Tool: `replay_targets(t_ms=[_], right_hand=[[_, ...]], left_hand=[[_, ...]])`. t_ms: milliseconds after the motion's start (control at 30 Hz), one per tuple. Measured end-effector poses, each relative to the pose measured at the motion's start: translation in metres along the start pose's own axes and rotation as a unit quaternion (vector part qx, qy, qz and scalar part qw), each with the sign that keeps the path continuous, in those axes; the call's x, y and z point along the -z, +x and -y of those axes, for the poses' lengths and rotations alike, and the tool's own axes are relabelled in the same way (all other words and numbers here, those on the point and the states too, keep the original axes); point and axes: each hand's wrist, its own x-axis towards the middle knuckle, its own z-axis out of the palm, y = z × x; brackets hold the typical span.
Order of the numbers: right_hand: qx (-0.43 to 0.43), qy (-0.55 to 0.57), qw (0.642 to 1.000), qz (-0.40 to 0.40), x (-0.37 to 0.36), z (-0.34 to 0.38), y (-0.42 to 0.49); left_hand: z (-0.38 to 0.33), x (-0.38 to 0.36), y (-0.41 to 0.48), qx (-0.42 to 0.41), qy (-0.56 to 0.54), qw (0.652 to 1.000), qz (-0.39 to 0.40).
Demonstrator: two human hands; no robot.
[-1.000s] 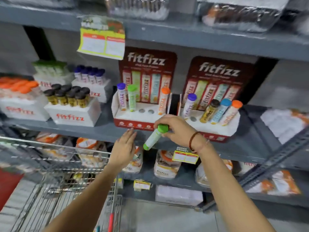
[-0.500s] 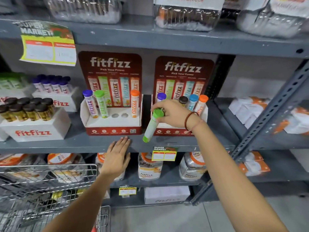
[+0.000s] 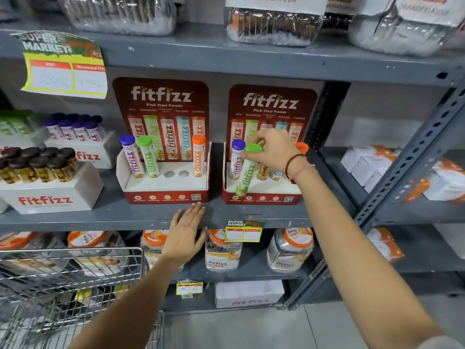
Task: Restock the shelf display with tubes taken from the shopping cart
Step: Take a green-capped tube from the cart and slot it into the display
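Note:
My right hand [image 3: 274,151] grips a green-capped tube [image 3: 246,175] by its cap, holding it tilted over the right red display stand [image 3: 261,196], its lower end near the stand's white tray, beside a purple-capped tube [image 3: 237,159]. More tubes stand behind my hand, partly hidden. The left display stand [image 3: 163,187] holds a purple-capped, a green-capped and an orange-capped tube, with two open holes [image 3: 176,174] between them. My left hand [image 3: 185,233] rests flat, fingers spread, on the grey shelf edge [image 3: 100,217] below the left stand. The wire shopping cart [image 3: 70,285] is at the lower left.
White boxes of dark-capped [image 3: 37,165] and purple-capped bottles [image 3: 75,129] fill the shelf's left. Jars [image 3: 222,250] line the shelf below. A slanted metal upright [image 3: 402,172] crosses at right, with white packs [image 3: 372,165] behind it. A price tag [image 3: 242,231] hangs from the shelf edge.
My right hand has carried the green-capped tube up and over the right display stand. My left hand has stayed on the shelf edge. The view has shifted right and closer.

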Motion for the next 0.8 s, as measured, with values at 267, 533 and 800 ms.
replay_targets(t_ms=[267,533,800], right_hand=[[-0.029,0.027,0.998,0.051,0.011,-0.018,0.015],[-0.049,-0.005,0.999,0.009,0.004,-0.026,0.026],[-0.039,-0.068,0.997,0.016,-0.005,-0.032,0.04]], left_hand=[[-0.015,-0.011,0.01,-0.033,-0.007,0.999,0.015],[-0.01,-0.014,0.011,-0.031,-0.007,0.999,0.026],[-0.011,-0.013,0.011,-0.023,-0.015,0.999,0.033]])
